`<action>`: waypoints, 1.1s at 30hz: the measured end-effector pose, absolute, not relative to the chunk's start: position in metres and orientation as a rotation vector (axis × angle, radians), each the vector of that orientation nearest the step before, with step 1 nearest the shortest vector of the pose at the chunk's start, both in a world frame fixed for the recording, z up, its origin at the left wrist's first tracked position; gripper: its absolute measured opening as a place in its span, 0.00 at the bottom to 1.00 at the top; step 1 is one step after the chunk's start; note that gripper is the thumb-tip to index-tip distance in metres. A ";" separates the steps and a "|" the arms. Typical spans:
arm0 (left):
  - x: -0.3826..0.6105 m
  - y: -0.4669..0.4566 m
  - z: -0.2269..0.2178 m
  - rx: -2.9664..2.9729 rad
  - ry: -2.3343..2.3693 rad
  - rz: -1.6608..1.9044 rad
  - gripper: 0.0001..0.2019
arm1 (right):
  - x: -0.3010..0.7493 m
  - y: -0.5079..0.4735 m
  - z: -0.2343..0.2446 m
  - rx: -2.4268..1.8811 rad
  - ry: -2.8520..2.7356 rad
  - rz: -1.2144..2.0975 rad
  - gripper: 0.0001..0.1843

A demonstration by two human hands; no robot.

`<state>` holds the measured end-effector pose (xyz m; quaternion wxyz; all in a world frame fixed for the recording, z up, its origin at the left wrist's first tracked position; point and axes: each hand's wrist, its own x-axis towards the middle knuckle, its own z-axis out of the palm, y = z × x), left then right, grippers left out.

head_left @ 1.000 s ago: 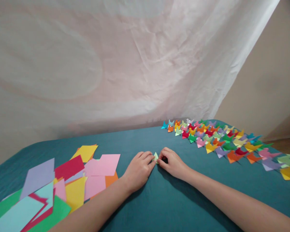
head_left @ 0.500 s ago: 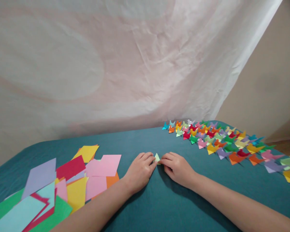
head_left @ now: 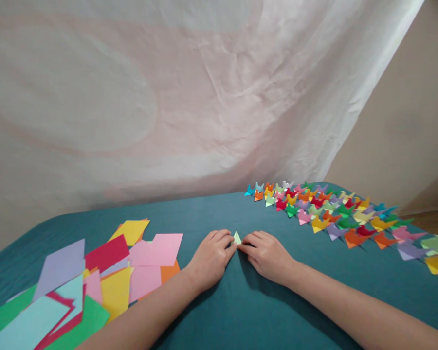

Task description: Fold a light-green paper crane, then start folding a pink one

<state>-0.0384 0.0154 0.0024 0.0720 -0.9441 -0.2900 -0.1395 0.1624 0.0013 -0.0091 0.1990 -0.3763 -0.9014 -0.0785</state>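
A small pale green folded paper (head_left: 237,238), pointed at the top, lies on the table between my two hands. My left hand (head_left: 212,255) grips its left edge, with thumb and fingers pinched together. From the other side, my right hand (head_left: 267,253) has closed fingertips on the paper's lower right corner. The fingers cover the lower edges of the folded piece. Both forearms come in from the bottom of the view, and both hands rest low on the cloth.
Loose sheets of coloured paper (head_left: 107,253) overlap on the left, partly behind my left forearm. Several rows of small folded paper birds (head_left: 319,224) stand at the right. Teal cloth (head_left: 219,311) covers the table, and a pale curtain (head_left: 190,97) hangs behind it.
My right fingertips have shifted slightly left and down along the folded paper's lower edge. The left hand keeps its place.
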 end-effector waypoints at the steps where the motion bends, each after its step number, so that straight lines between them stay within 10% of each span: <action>1: -0.038 0.015 0.003 -2.838 -0.875 -0.420 0.12 | 0.162 0.001 -0.009 -1.054 -2.527 -0.231 0.13; 33: -0.039 0.011 0.012 -2.797 -0.982 -0.257 0.14 | 0.156 -0.004 0.015 -1.217 -2.839 -0.274 0.13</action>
